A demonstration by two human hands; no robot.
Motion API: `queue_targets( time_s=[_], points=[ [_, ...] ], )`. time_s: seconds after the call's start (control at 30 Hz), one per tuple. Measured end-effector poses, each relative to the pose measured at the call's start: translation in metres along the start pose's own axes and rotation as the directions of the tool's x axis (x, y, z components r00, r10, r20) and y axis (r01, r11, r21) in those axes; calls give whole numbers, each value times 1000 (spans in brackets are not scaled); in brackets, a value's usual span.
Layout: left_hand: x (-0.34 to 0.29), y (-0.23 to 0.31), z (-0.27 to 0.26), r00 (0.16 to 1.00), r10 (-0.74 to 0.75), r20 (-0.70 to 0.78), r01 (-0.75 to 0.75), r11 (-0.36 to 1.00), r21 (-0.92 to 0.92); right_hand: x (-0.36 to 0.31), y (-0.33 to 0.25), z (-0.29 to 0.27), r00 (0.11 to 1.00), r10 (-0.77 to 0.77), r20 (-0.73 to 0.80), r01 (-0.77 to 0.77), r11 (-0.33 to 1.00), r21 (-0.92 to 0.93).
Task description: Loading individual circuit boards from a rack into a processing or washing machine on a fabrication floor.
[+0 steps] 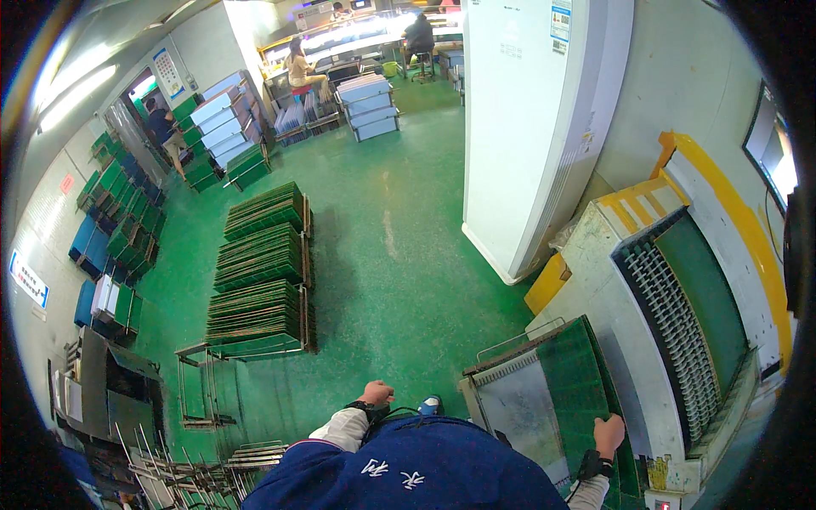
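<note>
Some green panels (571, 382); lengthwise fore-aft

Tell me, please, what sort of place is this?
Most likely a circuit-board workshop: thin green panels stand upright in rows, a roller conveyor is at the right, and people sit at a brightly lit workbench beyond.

- Green panels (568, 387), four o'clock: smooth, slightly glossy sheets
- Rack (208, 421), eight o'clock: dull metal bars
- Floor (382, 280), centre: glossy green, scuffed, paint-like coating
- Cabinet (514, 127), one o'clock: smooth, shiny white
- Garment (463, 472), six o'clock: matt navy cloth
</note>
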State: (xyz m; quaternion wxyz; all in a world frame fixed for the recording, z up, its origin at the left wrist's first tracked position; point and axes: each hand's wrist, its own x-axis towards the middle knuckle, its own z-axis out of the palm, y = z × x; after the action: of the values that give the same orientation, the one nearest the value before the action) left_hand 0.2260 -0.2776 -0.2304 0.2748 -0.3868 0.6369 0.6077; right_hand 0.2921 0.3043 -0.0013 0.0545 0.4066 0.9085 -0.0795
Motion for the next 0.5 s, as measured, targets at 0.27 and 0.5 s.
queue_targets(
  time_s=[0.27, 0.5],
  points=[
    [7, -8, -2, 1000, 20, -17, -19, 999, 42, 9, 9, 8, 999, -32, -3, 32, 999, 10],
    [-3, -5, -5, 999, 22, 36, -21, 999, -43, -4, 9, 18, 978, -172, -114, 178, 983, 45]
  ],
)
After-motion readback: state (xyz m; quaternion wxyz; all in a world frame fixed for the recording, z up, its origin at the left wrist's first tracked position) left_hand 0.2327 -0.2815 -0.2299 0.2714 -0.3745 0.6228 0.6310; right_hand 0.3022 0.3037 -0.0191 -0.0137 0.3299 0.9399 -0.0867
